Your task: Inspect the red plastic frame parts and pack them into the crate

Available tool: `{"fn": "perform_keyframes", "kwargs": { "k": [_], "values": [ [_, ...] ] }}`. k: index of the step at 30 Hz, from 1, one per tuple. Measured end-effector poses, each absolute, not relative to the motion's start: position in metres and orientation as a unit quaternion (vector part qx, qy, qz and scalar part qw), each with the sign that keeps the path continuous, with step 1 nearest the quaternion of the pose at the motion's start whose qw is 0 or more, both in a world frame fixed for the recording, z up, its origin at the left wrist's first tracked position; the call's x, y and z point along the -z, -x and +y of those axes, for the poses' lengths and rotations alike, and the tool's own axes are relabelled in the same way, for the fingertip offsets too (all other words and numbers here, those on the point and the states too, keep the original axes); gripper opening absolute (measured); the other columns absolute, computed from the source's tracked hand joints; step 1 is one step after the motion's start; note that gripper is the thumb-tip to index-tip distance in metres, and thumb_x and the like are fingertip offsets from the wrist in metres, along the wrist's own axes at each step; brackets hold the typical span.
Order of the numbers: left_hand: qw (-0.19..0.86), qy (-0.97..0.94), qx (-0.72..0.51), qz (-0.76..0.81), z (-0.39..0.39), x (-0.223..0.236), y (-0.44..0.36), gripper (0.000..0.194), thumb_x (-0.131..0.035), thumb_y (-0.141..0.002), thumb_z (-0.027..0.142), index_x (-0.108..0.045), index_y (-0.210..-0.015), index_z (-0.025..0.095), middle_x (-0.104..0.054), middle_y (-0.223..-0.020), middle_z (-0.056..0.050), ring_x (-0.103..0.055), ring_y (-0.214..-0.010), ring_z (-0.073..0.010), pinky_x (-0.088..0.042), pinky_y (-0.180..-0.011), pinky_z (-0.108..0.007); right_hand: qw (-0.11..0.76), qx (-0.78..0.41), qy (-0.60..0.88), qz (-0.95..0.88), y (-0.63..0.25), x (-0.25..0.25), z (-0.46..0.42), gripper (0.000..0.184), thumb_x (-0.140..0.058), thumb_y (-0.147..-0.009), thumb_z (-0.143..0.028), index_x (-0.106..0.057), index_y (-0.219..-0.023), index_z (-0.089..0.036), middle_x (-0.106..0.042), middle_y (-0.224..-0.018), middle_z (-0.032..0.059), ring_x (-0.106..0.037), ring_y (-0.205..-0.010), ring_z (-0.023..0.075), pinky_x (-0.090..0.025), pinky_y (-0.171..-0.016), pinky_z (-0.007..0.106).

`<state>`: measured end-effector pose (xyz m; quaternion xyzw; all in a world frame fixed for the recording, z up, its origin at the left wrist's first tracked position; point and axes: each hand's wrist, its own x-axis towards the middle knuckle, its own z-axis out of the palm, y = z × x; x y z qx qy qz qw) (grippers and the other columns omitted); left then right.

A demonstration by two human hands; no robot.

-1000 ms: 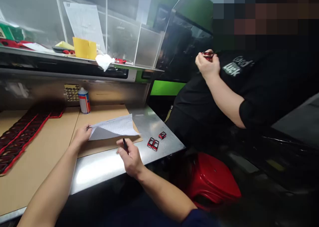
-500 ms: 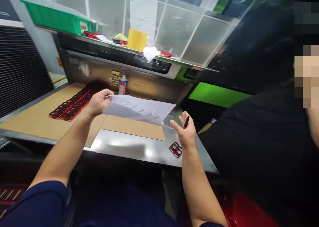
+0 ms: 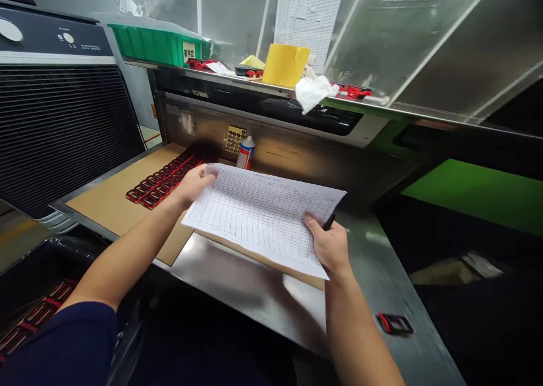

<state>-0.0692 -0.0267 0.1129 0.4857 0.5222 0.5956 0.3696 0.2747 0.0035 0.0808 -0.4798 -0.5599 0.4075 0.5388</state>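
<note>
A white paper form (image 3: 263,216) printed with a grid is stretched between both hands above the metal table. My left hand (image 3: 195,183) pinches its upper left corner, thumb on top. My right hand (image 3: 331,242) grips the right side with the thumb on the printed face, and a black pen (image 3: 329,222) sticks out behind that thumb. Beyond my left hand, rows of red and black frame-shaped parts (image 3: 163,178) lie on brown cardboard (image 3: 114,191). One small red and black part (image 3: 394,324) rests on the metal to the right of my right forearm.
A spray can (image 3: 245,153) stands against the back panel. On the shelf above sit a green bin (image 3: 148,44), a yellow tape roll (image 3: 285,65) and a crumpled white cloth (image 3: 314,92). A black louvred machine (image 3: 68,126) stands at left. More red parts (image 3: 38,318) lie low at left.
My right hand, open beside the sheet before, has closed on its right side. The form has tilted so its printed face shows. The view has turned; the person at right is out of sight.
</note>
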Motion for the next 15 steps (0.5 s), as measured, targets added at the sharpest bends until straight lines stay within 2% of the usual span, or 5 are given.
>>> {"fn": "perform_keyframes", "kwargs": {
  "k": [3,7,11,13,15],
  "values": [
    [0.38,-0.478,-0.582,0.537,-0.01,-0.116,0.079,0.052,-0.081,-0.063,0.063,-0.064,-0.074,0.015,-0.064,-0.065,-0.003,-0.06,-0.059,-0.0167,-0.051,-0.058,-0.03,0.546,-0.38,0.487,-0.566,-0.26,-0.09,0.034,0.049,-0.085,-0.067,-0.057,-0.081,-0.093,-0.015,-0.079,-0.102,0.0145,-0.074,-0.099,0.0361,-0.06,-0.087,0.049],
    [0.337,-0.475,-0.607,0.541,0.01,-0.159,0.117,0.045,-0.084,-0.063,0.055,-0.064,-0.075,0.016,-0.062,-0.064,0.0,-0.057,-0.058,-0.0142,-0.045,-0.053,-0.025,0.552,-0.346,0.482,-0.586,-0.223,-0.133,0.074,0.038,-0.085,-0.068,-0.051,-0.08,-0.086,-0.017,-0.079,-0.089,0.0112,-0.075,-0.087,0.0325,-0.061,-0.078,0.045],
    [0.212,-0.525,-0.621,0.542,0.02,-0.252,0.185,0.045,-0.086,-0.061,0.051,-0.066,-0.08,0.016,-0.062,-0.071,0.002,-0.055,-0.066,-0.0116,-0.043,-0.059,-0.021,0.556,-0.289,0.475,-0.617,-0.163,-0.223,0.097,0.031,-0.081,-0.069,-0.046,-0.077,-0.075,-0.016,-0.076,-0.077,0.0089,-0.073,-0.077,0.0299,-0.06,-0.071,0.041],
    [0.11,-0.553,-0.582,0.586,0.027,-0.307,0.223,0.046,-0.078,-0.073,0.056,-0.066,-0.087,0.013,-0.063,-0.075,0.001,-0.054,-0.068,-0.0107,-0.043,-0.062,-0.021,0.555,-0.288,0.46,-0.631,-0.125,-0.274,0.108,0.033,-0.077,-0.074,-0.047,-0.077,-0.082,-0.015,-0.077,-0.084,0.0101,-0.073,-0.083,0.0298,-0.059,-0.073,0.04],
    [0.047,-0.552,-0.483,0.678,0.038,-0.362,0.257,0.043,-0.071,-0.085,0.049,-0.066,-0.101,0.009,-0.067,-0.084,-0.001,-0.058,-0.075,-0.0115,-0.048,-0.073,-0.023,0.562,-0.287,0.424,-0.65,-0.083,-0.319,0.126,0.035,-0.077,-0.076,-0.043,-0.077,-0.096,-0.014,-0.078,-0.098,0.0118,-0.072,-0.094,0.0287,-0.059,-0.08,0.037]
  ]
}}
